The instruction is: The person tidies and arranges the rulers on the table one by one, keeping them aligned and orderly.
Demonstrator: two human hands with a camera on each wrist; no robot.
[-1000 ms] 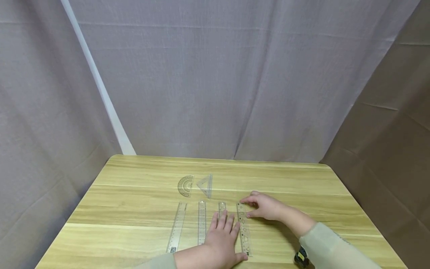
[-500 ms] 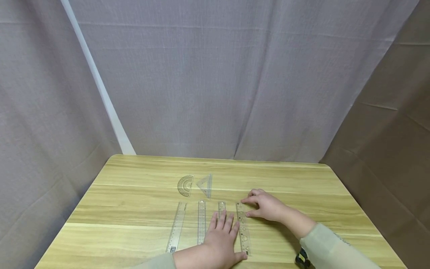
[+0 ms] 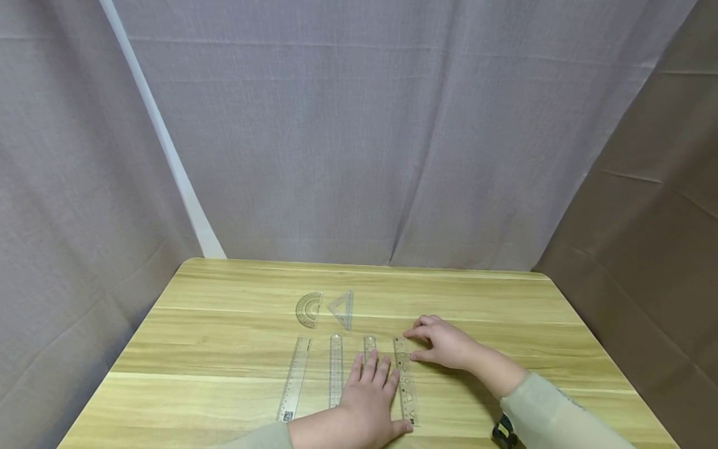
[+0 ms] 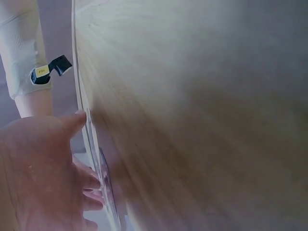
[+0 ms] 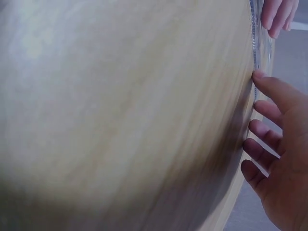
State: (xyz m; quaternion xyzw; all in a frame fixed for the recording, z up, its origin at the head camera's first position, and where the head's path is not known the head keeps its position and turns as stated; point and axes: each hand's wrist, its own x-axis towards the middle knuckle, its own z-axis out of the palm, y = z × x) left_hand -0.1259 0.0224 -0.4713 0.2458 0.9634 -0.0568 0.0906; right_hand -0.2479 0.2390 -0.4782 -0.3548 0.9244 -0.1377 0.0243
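Observation:
A clear stencil ruler (image 3: 407, 390) with cut-out shapes lies at the right of a row of clear rulers. My left hand (image 3: 367, 402) rests palm down with fingers spread, covering most of the third ruler (image 3: 370, 343). Its thumb touches the near end of the stencil ruler. At that ruler's far right side, my right hand (image 3: 445, 343) has its thumb and fingertips by the edge, loosely bent. In the right wrist view, the right thumb (image 5: 276, 89) meets the ruler's edge. Left of these lie a narrow ruler (image 3: 336, 371) and a wider, slanted ruler (image 3: 294, 379).
Behind the rulers lie a clear protractor (image 3: 308, 310) and a clear set square (image 3: 342, 310). Everything sits on a wood-grain table (image 3: 224, 349). Grey curtains (image 3: 314, 137) hang around its back and sides.
My right fingertips have shifted very slightly away from the stencil ruler's far end. The left hand and the rulers stay practically where they were.

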